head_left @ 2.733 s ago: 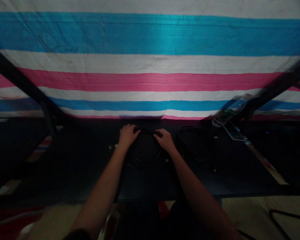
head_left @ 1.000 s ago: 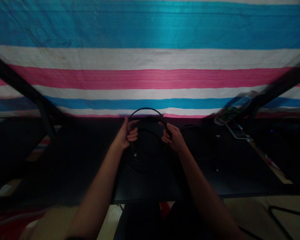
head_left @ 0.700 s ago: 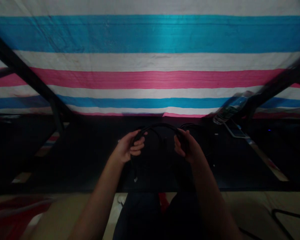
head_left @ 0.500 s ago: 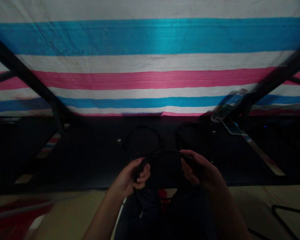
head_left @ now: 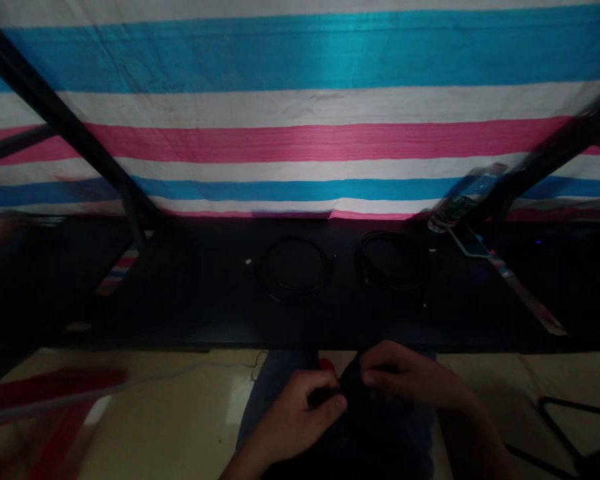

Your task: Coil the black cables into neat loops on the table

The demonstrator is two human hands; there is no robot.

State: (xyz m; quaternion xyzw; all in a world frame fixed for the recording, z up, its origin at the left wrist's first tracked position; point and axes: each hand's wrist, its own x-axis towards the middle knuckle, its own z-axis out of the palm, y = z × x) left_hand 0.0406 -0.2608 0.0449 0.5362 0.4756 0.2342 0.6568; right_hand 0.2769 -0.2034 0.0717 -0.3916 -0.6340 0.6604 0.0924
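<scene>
Close together at six o'clock, the left hand [head_left: 300, 420] and right hand [head_left: 400, 373] pinch a dark cable bundle [head_left: 353, 383], with a black cable coil [head_left: 295, 270] and a second coil [head_left: 390, 260] on the black desk [head_left: 180, 307] at twelve o'clock.

The table [head_left: 180, 300] holds two coiled cables [head_left: 295, 297], one bottle [head_left: 463, 208] and one phone [head_left: 473, 247]; just below it are one left hand [head_left: 300, 417], one right hand [head_left: 400, 373] and one more cable [head_left: 353, 383].

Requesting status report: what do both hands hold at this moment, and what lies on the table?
Left hand, right hand: both on bunched black cable. Two black cable coils on the black table.
</scene>
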